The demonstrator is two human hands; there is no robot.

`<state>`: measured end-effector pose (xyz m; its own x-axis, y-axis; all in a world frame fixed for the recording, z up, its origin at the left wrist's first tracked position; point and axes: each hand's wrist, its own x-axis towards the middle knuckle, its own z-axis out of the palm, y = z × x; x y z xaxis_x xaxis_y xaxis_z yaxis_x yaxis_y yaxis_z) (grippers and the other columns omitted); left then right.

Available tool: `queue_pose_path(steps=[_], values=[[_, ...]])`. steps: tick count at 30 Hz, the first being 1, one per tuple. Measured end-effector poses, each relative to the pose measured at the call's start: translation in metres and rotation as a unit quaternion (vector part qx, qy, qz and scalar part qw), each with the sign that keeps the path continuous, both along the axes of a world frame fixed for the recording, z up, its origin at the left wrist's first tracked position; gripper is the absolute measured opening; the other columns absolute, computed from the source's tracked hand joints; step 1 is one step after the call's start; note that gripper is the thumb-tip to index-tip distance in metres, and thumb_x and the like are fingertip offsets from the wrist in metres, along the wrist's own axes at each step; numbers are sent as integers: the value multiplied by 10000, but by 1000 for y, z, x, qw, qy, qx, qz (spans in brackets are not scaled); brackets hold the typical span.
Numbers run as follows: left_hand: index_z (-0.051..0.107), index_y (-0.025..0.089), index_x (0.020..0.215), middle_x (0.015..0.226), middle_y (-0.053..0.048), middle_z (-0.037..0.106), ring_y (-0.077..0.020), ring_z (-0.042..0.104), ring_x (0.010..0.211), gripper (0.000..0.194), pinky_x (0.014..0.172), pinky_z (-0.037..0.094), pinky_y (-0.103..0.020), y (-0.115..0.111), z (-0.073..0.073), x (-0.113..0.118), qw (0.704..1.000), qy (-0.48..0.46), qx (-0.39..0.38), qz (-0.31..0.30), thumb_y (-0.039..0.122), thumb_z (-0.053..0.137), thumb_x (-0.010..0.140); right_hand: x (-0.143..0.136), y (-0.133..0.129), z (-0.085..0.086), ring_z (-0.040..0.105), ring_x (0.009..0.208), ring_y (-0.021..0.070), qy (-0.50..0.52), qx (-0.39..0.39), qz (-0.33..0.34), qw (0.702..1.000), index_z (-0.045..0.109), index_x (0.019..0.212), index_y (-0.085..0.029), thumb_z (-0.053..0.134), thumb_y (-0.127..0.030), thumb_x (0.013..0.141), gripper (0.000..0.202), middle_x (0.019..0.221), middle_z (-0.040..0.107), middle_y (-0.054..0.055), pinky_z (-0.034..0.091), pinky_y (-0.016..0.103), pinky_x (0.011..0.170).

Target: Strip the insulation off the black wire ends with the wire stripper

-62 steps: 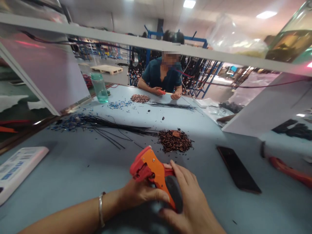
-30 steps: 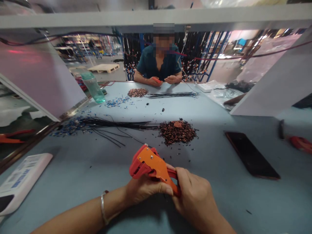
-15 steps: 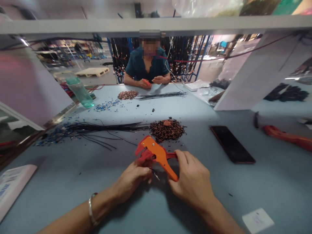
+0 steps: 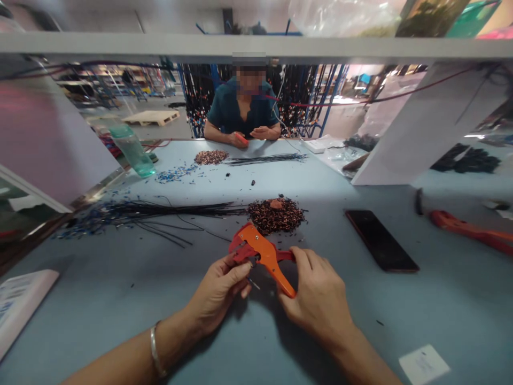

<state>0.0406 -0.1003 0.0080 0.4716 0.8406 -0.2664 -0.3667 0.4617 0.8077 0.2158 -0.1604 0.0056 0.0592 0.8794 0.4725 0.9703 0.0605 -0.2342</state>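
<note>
My right hand (image 4: pixel 318 299) grips the handles of an orange and red wire stripper (image 4: pixel 260 254), held just above the blue table (image 4: pixel 120 289). My left hand (image 4: pixel 218 289), with a metal bangle on the wrist, pinches a short thin wire piece (image 4: pixel 252 281) right below the tool's jaws. Just beyond the tool lies a pile of copper-tipped wire bits (image 4: pixel 276 214). A bundle of long black wires (image 4: pixel 160 211) stretches to its left.
A black phone (image 4: pixel 380 240) lies to the right, a second orange tool (image 4: pixel 468 230) further right, a white card (image 4: pixel 425 363) near the front edge. A white device (image 4: pixel 20 305) sits front left, a green bottle (image 4: pixel 134 152) back left. A person (image 4: pixel 242 115) works opposite.
The stripper has moved from upright in both hands to lower and further forward, with its handles spread. My left hand let go of the tool body and now pinches a small wire at the jaws.
</note>
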Motion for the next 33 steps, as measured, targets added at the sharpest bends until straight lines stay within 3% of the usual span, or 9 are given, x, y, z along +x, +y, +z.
queue_pose_path(steps=[8, 12, 20, 26, 33], values=[[752, 124, 770, 598, 26, 554, -27, 355, 432, 295, 342, 274, -137, 0, 2, 1, 996, 42, -42, 60, 244, 895, 542, 0, -3, 0, 609, 807, 313, 33, -23, 25, 999, 553, 1105, -73, 576, -223, 620, 509, 951, 662, 169, 523, 448, 718], [762, 115, 761, 602, 20, 577, -13, 337, 417, 322, 349, 274, -135, -2, 5, 2, 994, 63, -33, 82, 257, 906, 511, 1, -2, 1, 616, 831, 313, 68, -56, 33, 996, 546, 1119, -89, 568, -225, 621, 517, 972, 659, 162, 523, 458, 740], [746, 118, 716, 550, 36, 531, -17, 305, 408, 308, 362, 258, -149, -4, 3, 0, 992, 97, 12, 74, 340, 881, 550, 0, -2, 2, 628, 906, 305, 140, -122, 73, 980, 535, 1124, -133, 544, -199, 598, 530, 1031, 656, 151, 519, 457, 799], [699, 114, 663, 455, 73, 390, -36, 286, 399, 329, 375, 251, -170, -5, 2, -2, 988, 133, 52, 59, 400, 844, 591, -1, -4, 4, 649, 825, 269, 146, -124, 93, 977, 540, 1093, -157, 526, -183, 592, 501, 964, 675, 120, 533, 416, 735], [666, 132, 620, 477, 61, 415, -47, 288, 416, 330, 374, 271, -180, -4, 2, -2, 986, 138, 65, 62, 415, 834, 589, -1, -3, 6, 644, 816, 283, 127, -125, 96, 979, 564, 1066, -132, 525, -188, 592, 479, 927, 671, 123, 523, 422, 707]])
